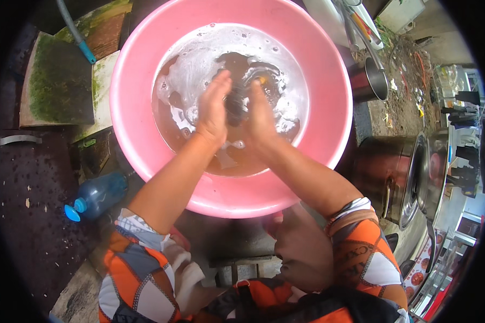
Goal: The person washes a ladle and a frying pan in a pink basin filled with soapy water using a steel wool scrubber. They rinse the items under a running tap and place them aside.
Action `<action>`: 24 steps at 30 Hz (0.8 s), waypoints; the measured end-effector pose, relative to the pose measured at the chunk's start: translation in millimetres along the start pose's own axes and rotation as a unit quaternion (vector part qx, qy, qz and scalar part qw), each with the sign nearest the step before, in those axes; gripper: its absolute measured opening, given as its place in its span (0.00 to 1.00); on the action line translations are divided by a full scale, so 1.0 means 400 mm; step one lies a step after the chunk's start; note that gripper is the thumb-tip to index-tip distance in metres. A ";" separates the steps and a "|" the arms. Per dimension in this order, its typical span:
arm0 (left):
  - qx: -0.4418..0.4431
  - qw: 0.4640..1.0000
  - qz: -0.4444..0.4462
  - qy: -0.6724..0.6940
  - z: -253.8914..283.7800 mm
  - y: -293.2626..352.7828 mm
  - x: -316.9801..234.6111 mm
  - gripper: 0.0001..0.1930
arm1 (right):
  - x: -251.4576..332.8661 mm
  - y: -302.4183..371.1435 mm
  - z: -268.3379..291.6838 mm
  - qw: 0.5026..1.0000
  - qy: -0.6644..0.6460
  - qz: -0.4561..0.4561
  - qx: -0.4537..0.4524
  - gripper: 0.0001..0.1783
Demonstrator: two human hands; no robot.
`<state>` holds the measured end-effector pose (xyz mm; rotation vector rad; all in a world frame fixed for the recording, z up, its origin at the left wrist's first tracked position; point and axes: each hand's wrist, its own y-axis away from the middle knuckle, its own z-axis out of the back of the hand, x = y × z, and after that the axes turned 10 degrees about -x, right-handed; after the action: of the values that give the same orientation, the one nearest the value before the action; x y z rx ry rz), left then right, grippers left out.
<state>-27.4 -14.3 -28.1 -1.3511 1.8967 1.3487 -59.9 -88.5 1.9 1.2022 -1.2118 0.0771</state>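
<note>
A large pink basin (328, 70) holds brownish water (172, 134) with white suds (191, 59). My left hand (215, 110) and my right hand (260, 113) are over the water near its middle, palms facing each other with a gap between them. Both are blurred by motion, their fingers stretched away from me. A dark, streaky patch (235, 105) shows between the palms; I cannot tell whether it is an object or disturbed water. Something small and yellow-orange (262, 79) shows by the right fingertips.
Left of the basin lie a blue plastic bottle (102, 194) and a mossy slab (59, 81). On the right stand a large metal pot (382, 172) and a small saucepan (368, 81). A white container (328, 21) with long-handled utensils sits at the upper right.
</note>
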 end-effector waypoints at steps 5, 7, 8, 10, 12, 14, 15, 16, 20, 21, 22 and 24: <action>0.143 0.929 -0.215 -0.265 0.002 0.042 0.108 0.29 | -0.048 -0.106 0.064 0.970 -0.160 -0.151 0.107 0.20; 0.105 0.969 -0.063 -0.217 -0.002 0.005 0.076 0.31 | -0.073 -0.114 0.066 0.963 -0.188 -0.124 0.148 0.17; 0.067 0.983 0.029 -0.166 -0.012 0.010 0.047 0.32 | -0.078 -0.118 0.068 0.958 -0.189 -0.124 0.175 0.16; 0.049 0.934 -0.198 -0.295 -0.012 -0.006 0.096 0.29 | -0.075 -0.118 0.064 0.948 -0.188 -0.123 0.227 0.13; 0.079 0.895 -0.276 -0.342 -0.004 0.067 0.105 0.30 | -0.057 -0.119 0.074 0.962 -0.151 -0.053 0.222 0.18; 0.103 0.919 -0.235 -0.299 -0.012 0.087 0.064 0.30 | -0.065 -0.103 0.070 0.967 -0.069 0.104 0.220 0.18; 0.113 0.955 -0.153 -0.227 -0.016 0.051 0.030 0.30 | -0.060 -0.101 0.058 0.970 -0.065 0.099 0.213 0.18; 0.124 0.978 -0.065 -0.152 -0.014 0.019 0.014 0.30 | -0.058 -0.110 0.049 0.973 -0.062 0.092 0.203 0.18; 0.113 0.923 -0.233 -0.285 -0.005 0.087 0.055 0.32 | -0.024 -0.103 0.046 0.982 0.012 0.108 0.152 0.17; 0.120 0.938 -0.201 -0.255 -0.023 0.121 0.029 0.30 | 0.000 -0.094 0.051 0.986 0.009 0.104 0.133 0.16; 0.117 0.951 -0.171 -0.231 -0.031 0.152 0.005 0.28 | 0.004 -0.093 0.049 0.988 0.003 0.093 0.123 0.15; 0.113 0.981 -0.095 -0.127 -0.020 0.100 -0.001 0.25 | 0.002 -0.077 0.035 0.986 -0.038 0.066 0.145 0.12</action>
<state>-61.5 -19.5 -6.1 -1.1543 1.6495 1.1146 -50.0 -112.4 -19.8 1.3853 -1.3804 0.3192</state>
